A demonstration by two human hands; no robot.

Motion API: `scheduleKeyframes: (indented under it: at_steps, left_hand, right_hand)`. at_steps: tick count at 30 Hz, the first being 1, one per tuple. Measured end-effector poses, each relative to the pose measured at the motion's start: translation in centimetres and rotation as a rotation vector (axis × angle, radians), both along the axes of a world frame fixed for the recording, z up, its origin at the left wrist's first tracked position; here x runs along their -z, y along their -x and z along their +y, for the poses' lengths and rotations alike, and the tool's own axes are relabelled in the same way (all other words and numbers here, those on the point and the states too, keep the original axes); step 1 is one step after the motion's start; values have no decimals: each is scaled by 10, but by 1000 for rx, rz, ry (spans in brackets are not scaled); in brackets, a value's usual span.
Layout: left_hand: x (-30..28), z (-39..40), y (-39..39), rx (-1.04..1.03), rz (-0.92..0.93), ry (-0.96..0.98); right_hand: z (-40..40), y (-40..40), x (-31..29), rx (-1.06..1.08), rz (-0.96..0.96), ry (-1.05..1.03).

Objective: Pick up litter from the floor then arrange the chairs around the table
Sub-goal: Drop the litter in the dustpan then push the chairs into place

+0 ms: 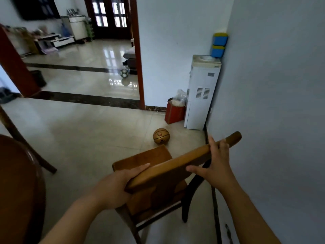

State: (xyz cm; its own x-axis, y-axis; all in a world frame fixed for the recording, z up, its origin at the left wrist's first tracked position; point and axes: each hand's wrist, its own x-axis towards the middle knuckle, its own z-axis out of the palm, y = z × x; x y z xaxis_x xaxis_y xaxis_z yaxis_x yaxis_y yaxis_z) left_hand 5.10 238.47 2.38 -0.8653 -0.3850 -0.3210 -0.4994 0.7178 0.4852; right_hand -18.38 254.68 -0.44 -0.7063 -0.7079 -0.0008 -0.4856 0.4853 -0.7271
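Both hands, left hand [114,187] and right hand [217,164], fingers wrapped on the chair [158,173] top rail, ready to swing it toward the table [19,182] at nine o'clock.

- The left hand [114,187] reaches forward from the lower left, forearm bare, wrist fairly straight.
- Its grip is closed over the near end of the chair's top rail [175,164], fingers laid flat along the far face, palm wrapping the corner.
- The right hand [217,164] comes in from the lower right, forearm bare.
- Its fingers curl over the rail farther along, thumb stretched out toward the left hand.
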Motion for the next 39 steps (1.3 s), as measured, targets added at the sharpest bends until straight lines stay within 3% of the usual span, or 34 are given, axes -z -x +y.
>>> scheduleKeyframes:
  at_steps: [7,19,29,39]
  left_hand:
    - [6,-54,-56,-118,40,229]
    - [18,-42,-62,-376,222,288]
    - [23,-4,-60,-594,205,328]
    - [12,48,-74,-843,72,112]
  right_hand:
    - [-32,-30,2,53,76,-116]
    - [-52,-25,6,4,189,-129]
    - [-78,5,3,-281,151,-64]
    - [-191,2,-21,-800,191,-58]
